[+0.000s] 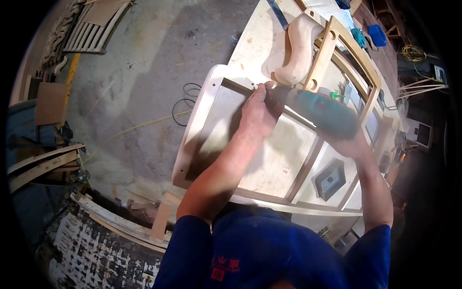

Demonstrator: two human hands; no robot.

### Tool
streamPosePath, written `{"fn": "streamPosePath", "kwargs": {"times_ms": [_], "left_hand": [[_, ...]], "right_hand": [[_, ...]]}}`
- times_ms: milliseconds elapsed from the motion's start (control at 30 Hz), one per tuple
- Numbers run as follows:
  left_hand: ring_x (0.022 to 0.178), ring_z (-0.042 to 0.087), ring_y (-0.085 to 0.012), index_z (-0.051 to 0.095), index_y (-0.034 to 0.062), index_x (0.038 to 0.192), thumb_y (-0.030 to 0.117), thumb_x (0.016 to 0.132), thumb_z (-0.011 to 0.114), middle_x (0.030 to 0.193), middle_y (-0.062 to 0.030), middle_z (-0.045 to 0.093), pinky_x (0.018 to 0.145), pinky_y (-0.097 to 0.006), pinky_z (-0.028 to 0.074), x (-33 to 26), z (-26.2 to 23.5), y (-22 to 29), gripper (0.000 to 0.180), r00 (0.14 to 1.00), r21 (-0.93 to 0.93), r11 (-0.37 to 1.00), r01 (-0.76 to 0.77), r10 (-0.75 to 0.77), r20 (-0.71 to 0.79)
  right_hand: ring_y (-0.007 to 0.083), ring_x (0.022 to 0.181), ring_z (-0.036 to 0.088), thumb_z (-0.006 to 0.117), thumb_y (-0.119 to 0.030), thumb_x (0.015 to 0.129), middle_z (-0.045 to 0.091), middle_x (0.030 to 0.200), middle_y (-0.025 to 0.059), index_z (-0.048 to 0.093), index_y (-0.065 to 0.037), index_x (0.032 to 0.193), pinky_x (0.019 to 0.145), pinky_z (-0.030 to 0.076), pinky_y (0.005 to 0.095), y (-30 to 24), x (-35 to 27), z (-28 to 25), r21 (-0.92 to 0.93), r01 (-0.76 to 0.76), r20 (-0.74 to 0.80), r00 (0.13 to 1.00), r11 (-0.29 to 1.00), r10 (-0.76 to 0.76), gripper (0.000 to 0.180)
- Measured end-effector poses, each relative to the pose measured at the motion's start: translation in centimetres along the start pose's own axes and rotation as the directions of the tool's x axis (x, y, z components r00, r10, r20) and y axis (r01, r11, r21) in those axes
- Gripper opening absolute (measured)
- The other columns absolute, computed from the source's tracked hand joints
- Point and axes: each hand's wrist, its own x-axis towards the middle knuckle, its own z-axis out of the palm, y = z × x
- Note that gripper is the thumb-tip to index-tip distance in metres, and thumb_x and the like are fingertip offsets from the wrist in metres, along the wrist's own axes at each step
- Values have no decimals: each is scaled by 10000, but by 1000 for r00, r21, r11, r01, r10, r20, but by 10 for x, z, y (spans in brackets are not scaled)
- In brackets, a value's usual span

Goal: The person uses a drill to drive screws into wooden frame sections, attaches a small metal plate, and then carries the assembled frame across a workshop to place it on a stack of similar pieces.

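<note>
Right hand point(347, 143) grips power drill point(327, 113); left hand point(260, 114) at its chuck point(275, 96), grip I cannot tell. Wooden frame point(194, 127) assembled, corners holed; drilling seems unfinished.

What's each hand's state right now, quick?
Left hand: curled at the front end of the teal drill; exact grip can't be told.
Right hand: closed, holding the drill at its rear.

The teal power drill point(327, 113) was motion-blurred and hid the right hand's point(345, 143) fingertips; its tip, at the left hand point(260, 113), could not be made out. The left forearm point(214, 178) covered part of the wooden frame's point(195, 120) near rail. The worktop's point(248, 45) far edge was cut off.
</note>
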Motion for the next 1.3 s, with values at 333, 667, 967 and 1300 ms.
{"fn": "streamPosePath", "kwargs": {"times_ms": [333, 667, 967, 1300], "left_hand": [[869, 586, -173, 590, 50, 1163, 321, 1089, 367, 1046, -71, 629, 769, -315, 533, 5, -7, 13, 359, 997, -69, 996, 55, -59, -56], [1104, 555, -260, 636, 23, 1093, 94, 880, 562, 1119, -126, 611, 937, -440, 413, -9, 17, 123, 237, 498, -15, -963, -269, -153, 853], [996, 578, -219, 636, 78, 1067, 137, 910, 556, 1000, -57, 620, 808, -379, 421, 25, 24, 132, 185, 811, -150, -921, -360, -388, 437], [872, 578, -226, 610, 64, 903, 95, 847, 569, 878, -71, 592, 714, -369, 426, 28, 16, 135, 76, 680, -182, -900, -396, -421, 600]], "right_hand": [[229, 907, 681, 688, -25, 734, 705, 1012, 144, 612, -28, 1251, 900, 519, 328, -36, 59, -9, -181, -170, 170, 965, 969, 201, 522], [282, 1063, 684, 656, -18, 748, 695, 1141, 174, 566, -73, 1356, 975, 517, 351, -66, 103, -2, -358, -7, 346, 928, 934, 139, 617], [283, 1052, 689, 715, -89, 786, 699, 1129, 177, 576, -44, 1326, 967, 521, 354, -64, 107, 1, -371, 14, 370, 919, 928, 134, 560], [299, 1049, 693, 737, -97, 748, 699, 1129, 185, 581, -33, 1317, 972, 522, 367, -66, 113, 3, -402, -5, 390, 904, 916, 177, 593]]}}
